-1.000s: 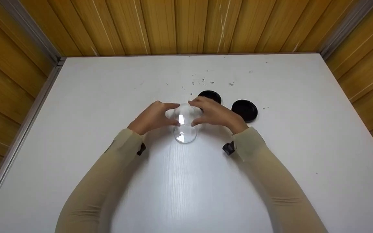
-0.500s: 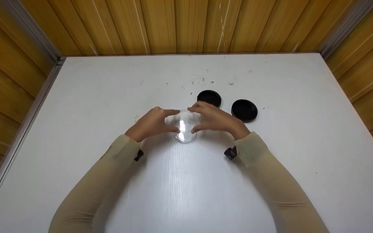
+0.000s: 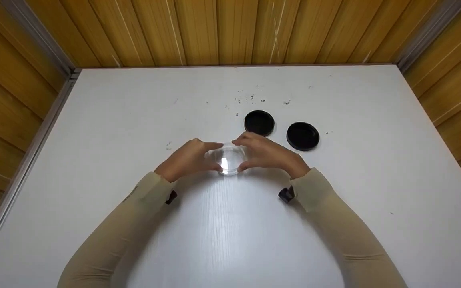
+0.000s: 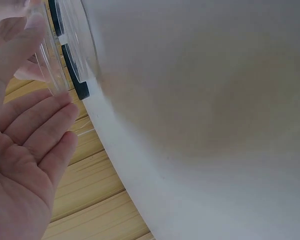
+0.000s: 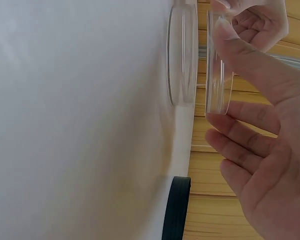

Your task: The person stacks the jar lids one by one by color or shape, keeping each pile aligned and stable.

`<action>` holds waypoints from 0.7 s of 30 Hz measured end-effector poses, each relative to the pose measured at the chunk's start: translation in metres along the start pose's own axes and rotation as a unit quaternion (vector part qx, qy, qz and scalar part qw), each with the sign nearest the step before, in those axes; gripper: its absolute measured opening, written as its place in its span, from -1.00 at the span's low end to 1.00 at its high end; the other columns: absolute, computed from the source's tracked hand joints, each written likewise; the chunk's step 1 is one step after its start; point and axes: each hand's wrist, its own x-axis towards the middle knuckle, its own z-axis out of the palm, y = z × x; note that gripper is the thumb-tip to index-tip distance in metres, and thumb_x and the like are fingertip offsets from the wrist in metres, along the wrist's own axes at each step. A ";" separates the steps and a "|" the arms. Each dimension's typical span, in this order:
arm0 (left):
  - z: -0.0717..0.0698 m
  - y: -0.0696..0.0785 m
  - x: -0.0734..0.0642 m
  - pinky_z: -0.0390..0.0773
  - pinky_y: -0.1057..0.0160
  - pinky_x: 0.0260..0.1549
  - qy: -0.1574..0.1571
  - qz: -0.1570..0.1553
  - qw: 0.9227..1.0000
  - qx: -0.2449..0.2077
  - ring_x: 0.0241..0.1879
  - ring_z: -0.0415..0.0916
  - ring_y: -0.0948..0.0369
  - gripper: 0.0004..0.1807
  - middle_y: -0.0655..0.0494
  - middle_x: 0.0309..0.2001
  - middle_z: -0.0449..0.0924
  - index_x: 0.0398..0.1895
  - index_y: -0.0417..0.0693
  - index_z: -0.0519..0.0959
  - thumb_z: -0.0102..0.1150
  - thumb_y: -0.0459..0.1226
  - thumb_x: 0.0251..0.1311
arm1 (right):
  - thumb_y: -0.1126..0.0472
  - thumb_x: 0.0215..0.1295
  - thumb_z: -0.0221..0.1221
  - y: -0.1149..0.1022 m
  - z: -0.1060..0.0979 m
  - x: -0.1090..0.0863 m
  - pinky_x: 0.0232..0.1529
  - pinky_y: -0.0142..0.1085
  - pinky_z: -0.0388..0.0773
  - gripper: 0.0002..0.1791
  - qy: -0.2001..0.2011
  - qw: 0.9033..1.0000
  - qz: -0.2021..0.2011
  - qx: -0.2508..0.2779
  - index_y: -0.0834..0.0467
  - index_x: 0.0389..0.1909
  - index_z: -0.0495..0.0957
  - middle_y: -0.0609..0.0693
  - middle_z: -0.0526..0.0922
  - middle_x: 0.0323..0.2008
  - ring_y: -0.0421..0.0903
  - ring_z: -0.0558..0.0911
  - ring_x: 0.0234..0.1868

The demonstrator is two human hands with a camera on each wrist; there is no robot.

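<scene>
Btwn L hand & R hand: clr dish above lower dish

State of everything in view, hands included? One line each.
Lower clear dish: resting on the table.
Upper clear dish: held above the lower dish, not touching it.
Left black disc: flat on the table.
Right black disc: flat on the table.
Left hand: gripping the upper dish's left side.
Right hand: gripping the upper dish's right side.

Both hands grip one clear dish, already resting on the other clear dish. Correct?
Not resting: the right wrist view shows a gap between the upper dish and the lower dish. The left hand and right hand do grip the upper dish.
</scene>
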 end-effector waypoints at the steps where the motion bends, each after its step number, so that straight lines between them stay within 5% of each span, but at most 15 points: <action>1: 0.001 0.000 0.000 0.56 0.17 0.03 -0.001 0.000 1.000 0.000 -0.01 0.60 0.18 -0.29 -0.02 0.04 0.65 0.22 -0.12 0.51 0.47 -0.08 -0.05 | -0.05 -0.01 0.44 0.000 0.001 0.000 0.21 -0.14 0.40 -0.18 0.000 1.000 -0.002 0.000 0.23 0.26 0.42 0.07 0.48 0.09 -0.02 0.46 0.13; 17: 0.004 -0.001 -0.001 0.45 0.31 -0.34 -0.002 -0.003 1.000 0.008 -0.35 0.44 0.25 -0.30 0.08 -0.20 0.71 0.21 -0.07 0.53 0.47 -0.07 -0.06 | -0.03 -0.04 0.45 -0.001 0.006 0.000 0.19 -0.17 0.42 -0.15 -0.006 1.000 0.003 -0.017 0.26 0.27 0.40 0.09 0.48 0.09 -0.02 0.48 0.08; 21: 0.005 -0.002 -0.001 0.50 0.30 -0.28 -0.001 -0.002 1.000 0.014 -0.31 0.49 0.24 -0.29 0.06 -0.14 0.70 0.21 -0.09 0.52 0.47 -0.06 -0.06 | -0.02 -0.05 0.46 -0.002 0.006 0.000 0.20 -0.17 0.41 -0.14 -0.008 1.000 0.010 -0.015 0.25 0.28 0.40 0.08 0.47 0.10 -0.02 0.48 0.09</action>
